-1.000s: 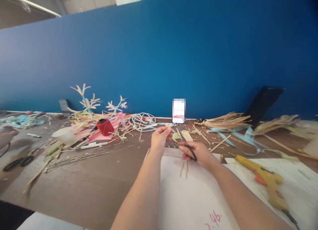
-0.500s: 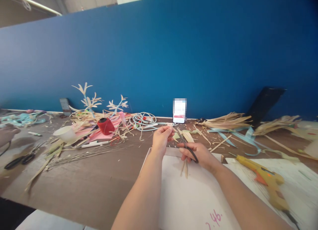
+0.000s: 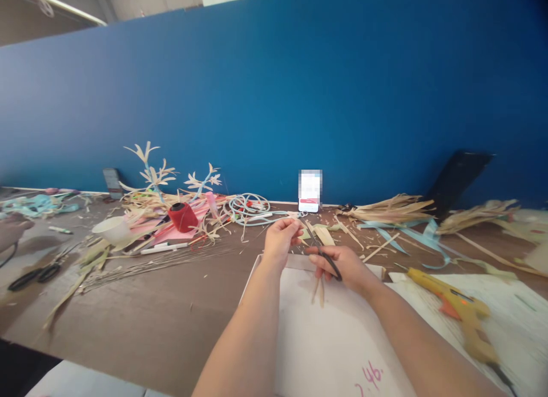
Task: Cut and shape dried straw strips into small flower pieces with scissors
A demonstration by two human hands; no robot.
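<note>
My left hand (image 3: 280, 241) is closed in a pinch on a thin pale leaf strip (image 3: 301, 220) held above the table. My right hand (image 3: 342, 265) grips black-handled scissors (image 3: 322, 249), their blades pointing up and left toward that strip. Both hands hover over the far edge of a white sheet (image 3: 325, 340) with pink writing. Two cut tan strips (image 3: 318, 290) lie on the sheet just below my right hand.
A yellow glue gun (image 3: 458, 311) lies on paper at the right. A red thread spool (image 3: 182, 217), a white cup (image 3: 110, 231), leaf-made flowers (image 3: 156, 177), cords, a phone (image 3: 309, 191) and dried leaf bundles (image 3: 389, 208) crowd the back. Another pair of scissors (image 3: 32, 277) lies far left by another person's hand (image 3: 12, 228).
My hands have risen slightly and the scissors' blades have swung up toward the strip in my left hand. Little else has shifted.
</note>
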